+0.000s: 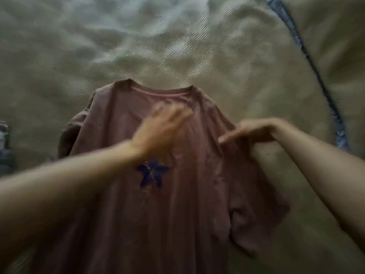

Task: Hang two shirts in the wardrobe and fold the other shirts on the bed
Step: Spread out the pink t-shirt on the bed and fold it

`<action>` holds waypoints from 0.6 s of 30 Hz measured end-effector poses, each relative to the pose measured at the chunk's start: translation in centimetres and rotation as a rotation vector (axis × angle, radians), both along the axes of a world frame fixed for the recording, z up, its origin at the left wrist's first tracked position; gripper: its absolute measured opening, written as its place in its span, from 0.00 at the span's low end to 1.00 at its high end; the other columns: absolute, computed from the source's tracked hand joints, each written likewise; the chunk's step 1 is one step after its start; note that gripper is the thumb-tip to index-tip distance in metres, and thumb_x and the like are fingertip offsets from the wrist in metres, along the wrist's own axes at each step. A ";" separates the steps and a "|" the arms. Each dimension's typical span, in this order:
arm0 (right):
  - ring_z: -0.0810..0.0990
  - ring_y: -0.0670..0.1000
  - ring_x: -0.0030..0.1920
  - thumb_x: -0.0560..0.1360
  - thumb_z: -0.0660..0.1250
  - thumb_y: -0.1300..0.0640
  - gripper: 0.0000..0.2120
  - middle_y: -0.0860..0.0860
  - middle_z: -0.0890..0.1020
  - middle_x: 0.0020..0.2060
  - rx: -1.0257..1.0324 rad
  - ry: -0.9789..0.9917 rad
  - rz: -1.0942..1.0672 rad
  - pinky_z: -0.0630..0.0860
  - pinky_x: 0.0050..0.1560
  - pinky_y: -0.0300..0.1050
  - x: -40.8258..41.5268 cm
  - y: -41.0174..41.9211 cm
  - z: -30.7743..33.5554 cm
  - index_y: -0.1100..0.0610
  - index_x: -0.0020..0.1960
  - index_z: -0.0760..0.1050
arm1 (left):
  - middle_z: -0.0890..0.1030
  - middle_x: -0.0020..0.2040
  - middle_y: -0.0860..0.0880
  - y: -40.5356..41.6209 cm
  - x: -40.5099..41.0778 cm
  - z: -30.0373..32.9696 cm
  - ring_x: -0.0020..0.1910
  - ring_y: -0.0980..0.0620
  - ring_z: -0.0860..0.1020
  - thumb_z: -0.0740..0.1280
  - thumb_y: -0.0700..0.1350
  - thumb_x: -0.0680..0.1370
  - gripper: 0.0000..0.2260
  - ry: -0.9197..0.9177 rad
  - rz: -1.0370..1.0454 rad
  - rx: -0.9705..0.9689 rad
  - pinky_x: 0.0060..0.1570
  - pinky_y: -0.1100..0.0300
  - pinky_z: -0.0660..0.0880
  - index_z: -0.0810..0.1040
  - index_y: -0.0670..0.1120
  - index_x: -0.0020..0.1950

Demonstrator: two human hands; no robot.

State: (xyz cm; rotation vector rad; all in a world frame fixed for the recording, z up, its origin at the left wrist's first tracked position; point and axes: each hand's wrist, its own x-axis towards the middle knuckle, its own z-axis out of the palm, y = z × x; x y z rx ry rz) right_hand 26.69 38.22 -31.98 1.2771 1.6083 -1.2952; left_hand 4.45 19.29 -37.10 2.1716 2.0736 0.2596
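shirt: dusty-pink cotton t-shirt (177,204) with a dark blue star print (153,175), lying face up and mostly flat on the beige textured bedspread (79,56), collar pointing away from you.

left hand: your left hand (162,129) is over the chest just below the collar. It's pretty motion-blurred, so I honestly can't tell if the grip is flat on the cloth or hovering.

right hand: your right hand (250,131) is at the shirt's right shoulder, fingers bent over a raised ridge of fabric. Looks like a narrow grip pinching the shoulder seam, I'd guess to start folding that side in.

step: probably the first side fold, nothing folded yet.

risk: the right sleeve (256,224) is already bunched, so if you fold over it the crease gets trapped inside. The bedspread is soft and rumpled too, so pulling the shoulder without pinning the chest could drag the whole shirt sideways.

other stuff: blue patterned strip (308,62) top right, dark blurry item (5,147) at the left edge.
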 end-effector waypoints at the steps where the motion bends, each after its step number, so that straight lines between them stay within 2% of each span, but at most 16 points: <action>1: 0.85 0.56 0.48 0.51 0.85 0.40 0.32 0.55 0.87 0.44 -0.096 -0.095 0.044 0.76 0.49 0.50 2.2 -0.4 -0.1 0.59 0.47 0.85 | 0.71 0.75 0.45 -0.7 3.0 -0.8 0.73 0.43 0.69 0.57 0.54 0.77 0.28 -0.021 -0.047 -0.069 0.73 0.42 0.62 0.68 0.50 0.77; 3: 0.83 0.58 0.54 0.46 0.87 0.43 0.40 0.58 0.86 0.52 -0.202 -0.222 0.074 0.75 0.54 0.52 6.3 -1.6 -0.4 0.60 0.53 0.85 | 0.63 0.80 0.49 -1.1 6.9 -2.3 0.79 0.47 0.60 0.53 0.58 0.79 0.29 -0.064 -0.008 -0.199 0.76 0.39 0.52 0.62 0.54 0.80; 5: 0.83 0.56 0.51 0.51 0.86 0.43 0.35 0.59 0.86 0.52 -0.161 -0.208 -0.003 0.78 0.57 0.52 9.9 -2.9 -0.6 0.61 0.52 0.84 | 0.56 0.82 0.52 -1.1 8.3 -3.2 0.81 0.50 0.52 0.49 0.59 0.80 0.28 -0.070 0.067 -0.232 0.77 0.39 0.44 0.55 0.57 0.81; 6: 0.84 0.55 0.48 0.57 0.84 0.44 0.29 0.58 0.87 0.50 -0.114 -0.150 -0.079 0.80 0.55 0.51 11.5 -3.3 -0.4 0.61 0.51 0.85 | 0.53 0.82 0.53 -1.0 8.4 -3.5 0.81 0.50 0.50 0.48 0.59 0.80 0.29 -0.065 0.090 -0.230 0.77 0.38 0.42 0.53 0.58 0.82; 8: 0.85 0.50 0.42 0.68 0.79 0.45 0.20 0.54 0.88 0.44 -0.001 -0.022 -0.234 0.81 0.45 0.43 14.1 -3.8 0.1 0.60 0.50 0.85 | 0.48 0.83 0.54 -0.6 8.3 -3.4 0.81 0.51 0.46 0.45 0.60 0.80 0.29 -0.046 0.079 -0.245 0.76 0.39 0.38 0.48 0.59 0.82; 11: 0.78 0.43 0.32 0.72 0.75 0.46 0.12 0.43 0.82 0.30 0.221 0.080 -0.273 0.71 0.33 0.33 16.5 -4.6 0.3 0.56 0.41 0.84 | 0.39 0.82 0.55 -0.4 8.3 -2.8 0.81 0.52 0.38 0.39 0.61 0.79 0.29 -0.027 0.054 -0.361 0.76 0.40 0.33 0.39 0.60 0.81; 12: 0.77 0.42 0.31 0.72 0.75 0.48 0.10 0.42 0.81 0.28 0.237 0.092 -0.272 0.70 0.31 0.33 16.6 -5.1 0.3 0.54 0.40 0.83 | 0.38 0.82 0.56 -0.2 8.3 -2.5 0.81 0.52 0.37 0.39 0.61 0.80 0.29 -0.019 0.054 -0.394 0.76 0.40 0.32 0.37 0.60 0.80; 14: 0.83 0.45 0.37 0.69 0.79 0.49 0.09 0.45 0.86 0.36 0.211 0.064 -0.258 0.76 0.36 0.36 16.5 -6.0 0.7 0.52 0.44 0.83 | 0.38 0.82 0.55 0.5 8.1 -1.3 0.81 0.51 0.38 0.44 0.60 0.82 0.28 -0.026 0.043 -0.451 0.76 0.39 0.34 0.38 0.59 0.81; 16: 0.85 0.47 0.43 0.64 0.83 0.53 0.16 0.48 0.87 0.43 0.192 -0.022 -0.200 0.78 0.38 0.37 16.5 -6.3 1.2 0.51 0.49 0.82 | 0.40 0.83 0.53 0.4 7.8 0.8 0.82 0.50 0.41 0.50 0.58 0.83 0.29 -0.075 0.016 -0.477 0.77 0.39 0.39 0.41 0.57 0.82; 18: 0.85 0.51 0.46 0.61 0.85 0.55 0.20 0.51 0.86 0.44 0.303 -0.140 -0.110 0.78 0.38 0.40 17.0 -6.2 1.0 0.55 0.49 0.82 | 0.48 0.83 0.51 -1.5 6.9 2.5 0.82 0.50 0.49 0.52 0.54 0.82 0.30 -0.099 0.035 -0.411 0.79 0.42 0.46 0.48 0.51 0.83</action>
